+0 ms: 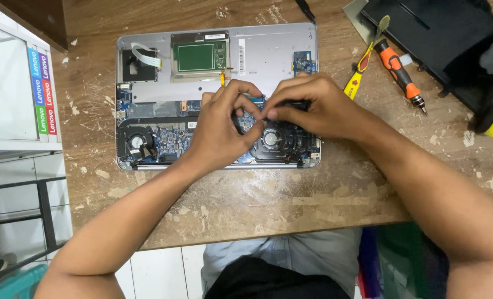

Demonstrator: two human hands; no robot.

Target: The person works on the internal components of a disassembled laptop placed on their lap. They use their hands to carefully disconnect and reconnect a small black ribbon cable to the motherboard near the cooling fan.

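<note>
Two hands meet over the opened laptop [218, 94] mid-worktop [257, 205]: left hand [218, 133] with fingers curled loosely, right hand [318, 108] pinching a dark tool [293, 104]. Bare wood lies toward the near edge; an orange screwdriver [401, 75] sits right.

A white box-like case [8, 83] stands at the left edge of the view, beside the worn wooden table [230, 205], and on its narrow front edge runs a vertical strip of small rectangular labels [40, 91] in blue, red and green with white lettering. Inside the opened laptop chassis [279, 47] on the table, a narrow white rectangular sticker with fine dark print [241, 56] sits upright just right of the green board framed in metal [200, 55], above the two hands. No screen shows, and no sign either.
</note>
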